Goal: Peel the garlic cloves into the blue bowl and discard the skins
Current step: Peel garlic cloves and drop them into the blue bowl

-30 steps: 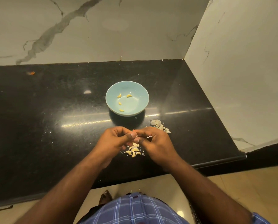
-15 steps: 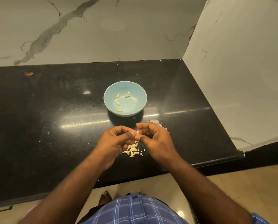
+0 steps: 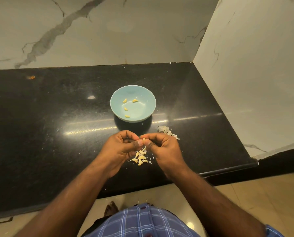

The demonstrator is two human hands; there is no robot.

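Note:
A light blue bowl stands on the black counter and holds several peeled yellow cloves. Just in front of it my left hand and my right hand meet, fingers curled, both pinching one small garlic clove between thumbs and fingertips. Below the hands lies a small heap of unpeeled cloves on the counter. A pile of white skins lies to the right, partly behind my right hand.
The black counter ends at a front edge close to my body, and marble walls close it at the back and right. Small skin flecks are scattered on it. An orange speck sits far left.
Both hands have risen a little toward the bowl while working the clove, and the clove now shows between the fingertips. The skin pile is more exposed beside my right hand.

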